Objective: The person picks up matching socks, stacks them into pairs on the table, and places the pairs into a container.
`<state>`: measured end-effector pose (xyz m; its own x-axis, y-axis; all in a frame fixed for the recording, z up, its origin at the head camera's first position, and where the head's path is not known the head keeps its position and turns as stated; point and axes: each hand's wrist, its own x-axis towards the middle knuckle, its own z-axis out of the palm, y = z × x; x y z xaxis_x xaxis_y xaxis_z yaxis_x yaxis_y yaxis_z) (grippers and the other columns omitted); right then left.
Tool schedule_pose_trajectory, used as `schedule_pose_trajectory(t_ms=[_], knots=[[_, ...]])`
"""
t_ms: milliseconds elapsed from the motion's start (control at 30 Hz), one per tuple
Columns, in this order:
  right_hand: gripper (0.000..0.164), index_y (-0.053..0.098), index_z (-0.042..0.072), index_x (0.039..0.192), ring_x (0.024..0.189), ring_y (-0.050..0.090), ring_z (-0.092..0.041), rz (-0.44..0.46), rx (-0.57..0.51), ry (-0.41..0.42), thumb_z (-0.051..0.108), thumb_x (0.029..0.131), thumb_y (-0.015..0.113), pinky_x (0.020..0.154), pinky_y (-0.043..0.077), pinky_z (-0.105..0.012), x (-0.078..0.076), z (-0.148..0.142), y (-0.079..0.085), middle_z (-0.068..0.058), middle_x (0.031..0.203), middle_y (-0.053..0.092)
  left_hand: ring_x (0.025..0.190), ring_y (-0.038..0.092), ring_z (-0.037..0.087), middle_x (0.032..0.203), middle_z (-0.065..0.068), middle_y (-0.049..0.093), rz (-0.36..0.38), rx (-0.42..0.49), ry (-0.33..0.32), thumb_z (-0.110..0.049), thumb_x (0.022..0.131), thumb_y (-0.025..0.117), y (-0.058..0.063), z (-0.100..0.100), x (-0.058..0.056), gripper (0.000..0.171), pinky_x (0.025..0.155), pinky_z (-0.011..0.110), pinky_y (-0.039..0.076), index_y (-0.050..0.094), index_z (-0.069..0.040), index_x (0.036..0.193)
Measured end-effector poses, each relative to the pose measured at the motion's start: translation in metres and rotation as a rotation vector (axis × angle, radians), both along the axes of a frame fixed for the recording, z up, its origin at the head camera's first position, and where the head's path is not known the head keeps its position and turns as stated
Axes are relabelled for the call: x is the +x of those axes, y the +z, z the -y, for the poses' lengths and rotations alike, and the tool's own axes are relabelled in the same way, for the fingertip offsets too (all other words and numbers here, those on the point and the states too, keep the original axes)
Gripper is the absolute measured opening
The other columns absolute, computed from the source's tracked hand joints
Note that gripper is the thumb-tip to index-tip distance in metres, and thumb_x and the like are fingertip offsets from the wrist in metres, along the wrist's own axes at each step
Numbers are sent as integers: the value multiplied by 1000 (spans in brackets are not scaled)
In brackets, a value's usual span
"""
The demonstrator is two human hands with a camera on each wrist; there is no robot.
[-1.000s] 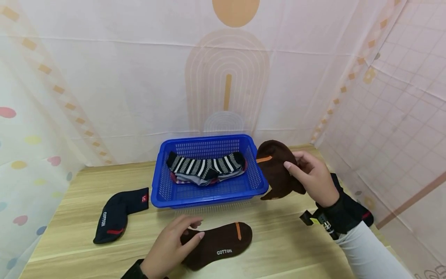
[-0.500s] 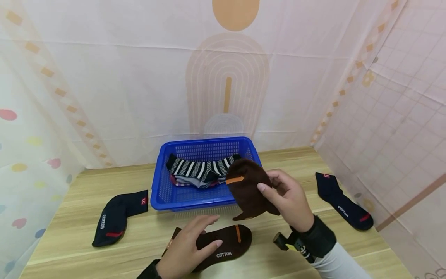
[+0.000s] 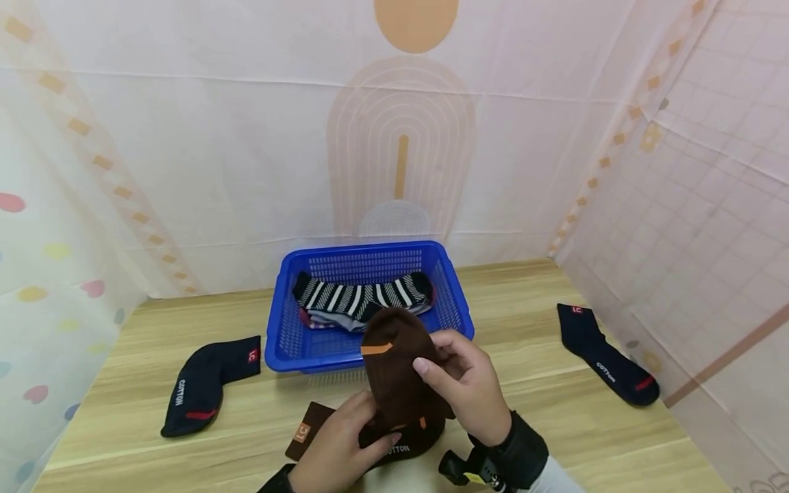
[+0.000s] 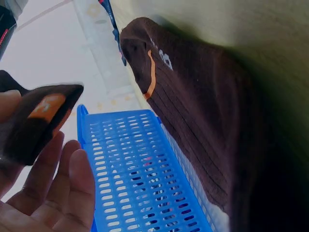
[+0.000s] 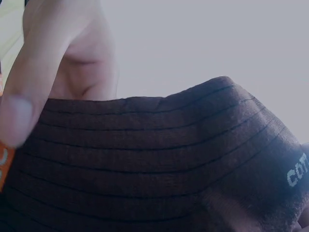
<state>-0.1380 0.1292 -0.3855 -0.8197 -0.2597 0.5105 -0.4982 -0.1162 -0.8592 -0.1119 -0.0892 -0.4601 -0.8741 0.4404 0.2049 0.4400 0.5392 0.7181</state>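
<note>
In the head view, my right hand (image 3: pixel 465 383) pinches a brown sock (image 3: pixel 397 363) with an orange stripe and holds it up in front of the basket. My left hand (image 3: pixel 345 438) has its thumb and fingers at the lower end of this sock, by the orange cuff label; the left wrist view shows the cuff (image 4: pixel 41 121) between them. Beneath lies a second brown sock (image 3: pixel 314 428) on the table, partly covered by the left hand and the raised sock. Ribbed brown fabric (image 5: pixel 145 154) fills much of the right wrist view.
A blue plastic basket (image 3: pixel 277 342) stands behind the hands, with a striped black-and-white sock (image 3: pixel 351 296) on top of other socks. One navy sock (image 3: pixel 206 380) lies bent at left on the wooden table (image 3: pixel 511 291); another navy sock (image 3: pixel 607 356) lies at right.
The right hand has carried the raised brown sock leftward from beside the basket to above the other brown sock. The left hand has moved right and taken its cuff.
</note>
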Motion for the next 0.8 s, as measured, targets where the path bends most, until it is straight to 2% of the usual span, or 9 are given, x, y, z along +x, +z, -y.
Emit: schedule_pose_trajectory(t_ms=[100,233,400,500,600,800], knots=[[16,60,-5,113,88,63,-5,6,-17,8,-5,97,58,74,57,-27,1,2,0,7,101,66,109,63,4,120,-15,65,7,14,-6,-33,98,68,0,-1,0,28,91,33,57,66,-30,125],[15,59,-7,112,87,62,-5,22,-35,0,-5,97,58,74,56,-26,1,1,-1,8,101,66,104,63,1,114,-14,66,-25,37,-8,-25,98,67,-1,-1,1,19,86,29,57,70,-27,117],[13,60,-1,110,83,61,-5,86,-56,-46,-2,97,59,72,54,-25,0,-2,1,8,96,65,95,61,-3,105,-17,66,-2,49,13,-28,98,67,0,1,1,9,81,26,56,70,-29,107],[15,62,7,109,83,60,-5,133,-116,-41,-2,97,59,74,53,-23,-3,-4,3,7,95,64,90,60,-4,100,-19,64,13,31,50,-33,98,67,3,4,0,5,78,24,55,69,-29,101],[20,62,10,111,88,61,-6,147,-196,-13,-3,98,56,78,54,-23,-8,-7,4,5,100,65,90,60,-4,98,-21,64,-4,25,106,-29,96,70,8,8,-2,2,79,24,55,69,-29,98],[23,60,8,114,98,64,-7,130,-282,7,-6,99,52,86,54,-22,-19,-13,1,3,105,68,95,61,-4,98,-24,63,-48,15,235,-16,90,75,23,21,-6,20,83,27,56,70,-33,100]])
